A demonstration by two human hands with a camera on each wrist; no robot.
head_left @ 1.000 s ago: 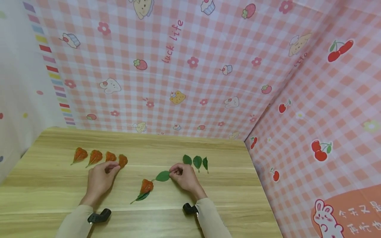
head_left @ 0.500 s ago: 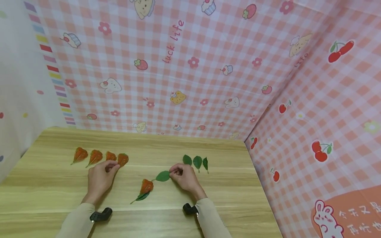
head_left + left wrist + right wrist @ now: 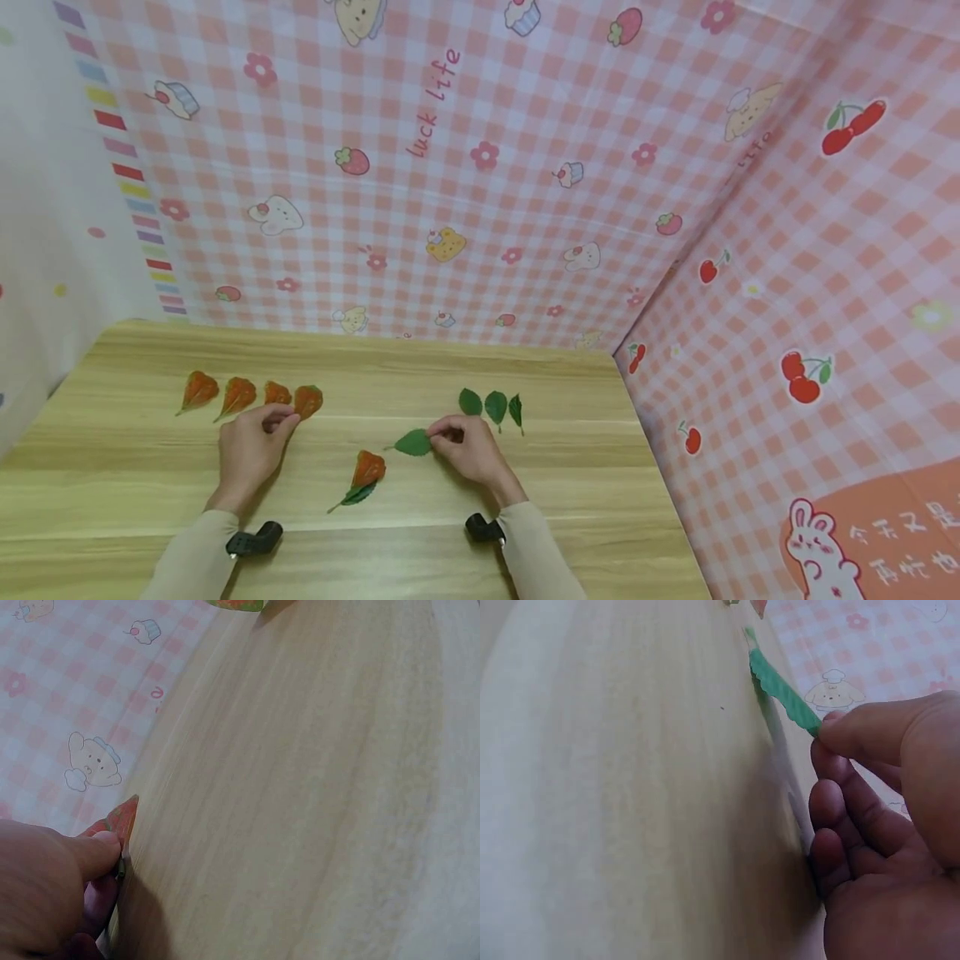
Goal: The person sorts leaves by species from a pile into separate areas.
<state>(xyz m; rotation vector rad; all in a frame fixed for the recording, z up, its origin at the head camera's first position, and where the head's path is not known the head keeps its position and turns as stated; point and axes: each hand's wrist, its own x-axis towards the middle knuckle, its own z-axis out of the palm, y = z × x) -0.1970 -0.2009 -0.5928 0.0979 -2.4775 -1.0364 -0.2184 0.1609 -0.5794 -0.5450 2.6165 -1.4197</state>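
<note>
My left hand (image 3: 252, 447) pinches the orange-red leaf (image 3: 308, 402) at the right end of a row. In the left wrist view, the thumb and finger grip that orange-red leaf (image 3: 124, 817) low down, near its stem. My right hand (image 3: 472, 450) holds a green leaf (image 3: 413, 442) by its tip, the stem pointing left. Seen from the right wrist, the green leaf (image 3: 780, 690) slants up from the thumb and forefinger over the wooden table (image 3: 630, 787). Between the hands lies another orange-red leaf (image 3: 368, 468), overlapping a dark green leaf (image 3: 361, 495).
Several orange-red leaves, among them one at the far left (image 3: 200, 389), line the table's back left. Green leaves (image 3: 496, 407) lie in a row beyond my right hand. Pink checked cloth (image 3: 420, 208) rises behind the table and along its right side.
The orange-red leaf at my left fingertips has turned slightly and shows more of its face. My right hand has shifted a little right and down with the green leaf, whose stem has swung slightly.
</note>
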